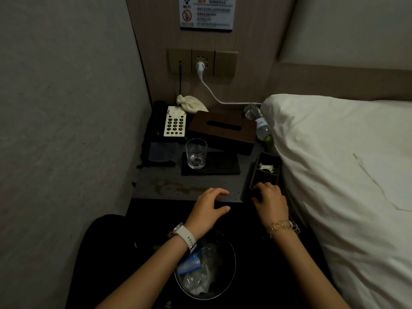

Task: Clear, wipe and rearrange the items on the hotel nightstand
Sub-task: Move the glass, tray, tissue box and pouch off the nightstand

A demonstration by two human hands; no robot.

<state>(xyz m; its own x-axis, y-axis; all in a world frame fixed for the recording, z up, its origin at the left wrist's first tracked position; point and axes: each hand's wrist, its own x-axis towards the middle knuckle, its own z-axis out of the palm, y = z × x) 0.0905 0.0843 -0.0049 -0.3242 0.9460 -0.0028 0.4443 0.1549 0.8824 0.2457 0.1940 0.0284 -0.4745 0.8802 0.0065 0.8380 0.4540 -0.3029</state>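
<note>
The left hand [208, 207] hovered at the front edge of the counter [160, 184], fingers loosely curved and spread, thumb apart below them, holding nothing. The right hand [270, 198] lay over the near end of the divided tray [256, 168] at the counter's right front corner, fingers bent down onto its rim; whether they actually gripped it I cannot tell. A crumpled wrapper [266, 167] sat in the tray's middle compartment.

A stain [176, 188] marked the counter's bare front part. Behind it an empty glass [196, 153] stood upright on the left end of a dark coaster [220, 165]. A folded cloth [161, 152] lay just left of the coaster. At the back left sat the phone [172, 123], with a small pouch [190, 104] behind it against the wall. The wooden tissue box [223, 128] lay right of the phone, and a plastic bottle [258, 121] lay on its side between the box and the pillow [334, 152]. A white cord [214, 94] ran from the wall socket [201, 62] toward the pillow.

Below the hands, on the floor, a bin [205, 270] held clear plastic and a blue packet [189, 264].
</note>
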